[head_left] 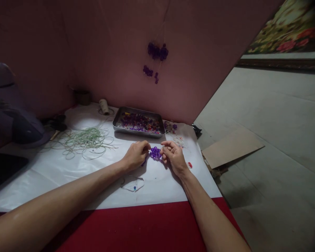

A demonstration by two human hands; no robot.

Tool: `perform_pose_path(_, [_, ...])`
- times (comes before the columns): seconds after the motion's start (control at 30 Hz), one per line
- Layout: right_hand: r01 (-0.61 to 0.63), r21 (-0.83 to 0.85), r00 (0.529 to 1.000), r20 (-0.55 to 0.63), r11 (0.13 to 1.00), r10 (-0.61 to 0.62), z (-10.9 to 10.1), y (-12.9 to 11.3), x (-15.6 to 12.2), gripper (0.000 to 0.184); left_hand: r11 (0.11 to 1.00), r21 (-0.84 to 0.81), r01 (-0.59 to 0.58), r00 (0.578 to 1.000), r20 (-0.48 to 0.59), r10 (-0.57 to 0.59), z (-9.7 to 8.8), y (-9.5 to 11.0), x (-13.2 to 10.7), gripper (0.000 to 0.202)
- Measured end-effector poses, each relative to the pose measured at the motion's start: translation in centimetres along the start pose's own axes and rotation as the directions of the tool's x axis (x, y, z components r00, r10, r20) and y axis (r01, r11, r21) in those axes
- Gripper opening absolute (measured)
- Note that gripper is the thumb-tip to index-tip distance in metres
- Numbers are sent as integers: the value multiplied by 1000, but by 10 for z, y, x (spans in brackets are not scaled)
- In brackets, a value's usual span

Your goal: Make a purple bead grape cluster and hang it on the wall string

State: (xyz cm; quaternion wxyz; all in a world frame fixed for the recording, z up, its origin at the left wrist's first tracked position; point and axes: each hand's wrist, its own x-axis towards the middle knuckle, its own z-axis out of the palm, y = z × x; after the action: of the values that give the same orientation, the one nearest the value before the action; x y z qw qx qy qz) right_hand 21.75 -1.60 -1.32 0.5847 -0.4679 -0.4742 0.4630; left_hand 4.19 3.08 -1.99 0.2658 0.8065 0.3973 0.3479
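Note:
A cluster of purple beads (pixel 155 153) is held just over the white sheet, between my two hands. My left hand (pixel 137 154) is closed at the cluster's left side, its thumb and fingers pinched together. On the other side my right hand (pixel 173 156) is closed too, with fingertips at the cluster's right edge; any thread in them is too fine to make out. A few more purple beads show under my left fingers. Nearer to me, a thin looped cord (pixel 133 185) with a small blue bead (pixel 134 188) lies on the sheet.
Behind my hands stands a metal tray (pixel 139 132) of mixed beads. Tangled pale green cord (pixel 86 140) lies left, near a thread spool (pixel 104 106). Purple bead clusters (pixel 157 51) hang against the pink wall. A red item (pixel 190 165) lies right; cardboard (pixel 232 147) is beyond the table edge.

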Motion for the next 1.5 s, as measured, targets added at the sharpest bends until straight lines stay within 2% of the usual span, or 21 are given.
perform_pose_path(0.17, [25, 39, 999, -35, 999, -23, 0, -2, 2, 24, 999, -16, 51, 999, 21, -50, -1, 1, 1, 24])
perform_pose_path(0.37, [84, 9, 996, -5, 996, -84, 5, -13, 4, 23, 995, -57, 76, 995, 70, -72, -1, 0, 5, 34])
perform_pose_path(0.53, [126, -6, 992, 24, 992, -126, 15, -32, 9, 23, 975, -207, 80, 994, 95, -61, -1, -4, 7, 35])
perform_pose_path(0.7, [160, -32, 983, 92, 987, -157, 28, -59, 12, 25, 925, -358, 128, 982, 178, -67, -2, -1, 7, 39])
perform_pose_path(0.8, [172, -77, 979, 120, 982, -162, 34, -73, 14, 27, 874, -451, 180, 969, 234, -79, -4, 4, 8, 42])
perform_pose_path(0.9, [193, -88, 974, 135, 977, -180, 40, -85, 14, 29, 811, -546, 210, 964, 255, -78, -10, 10, 8, 36])
perform_pose_path(1.07, [233, -106, 966, 143, 967, -217, 47, -107, 13, 26, 617, -735, 282, 956, 268, -117, -20, 16, 8, 32])
perform_pose_path(1.2, [260, -97, 959, 142, 961, -245, 49, -123, 18, 25, 515, -802, 304, 953, 252, -169, -26, 17, 11, 33])
perform_pose_path(1.33, [287, -108, 954, 122, 952, -274, 51, -137, 25, 26, 416, -872, 259, 966, 236, -108, -35, 24, 12, 28])
perform_pose_path(1.5, [327, -103, 942, 110, 939, -316, 54, -151, 29, 20, 307, -900, 309, 947, 321, -11, -43, 36, 12, 34])
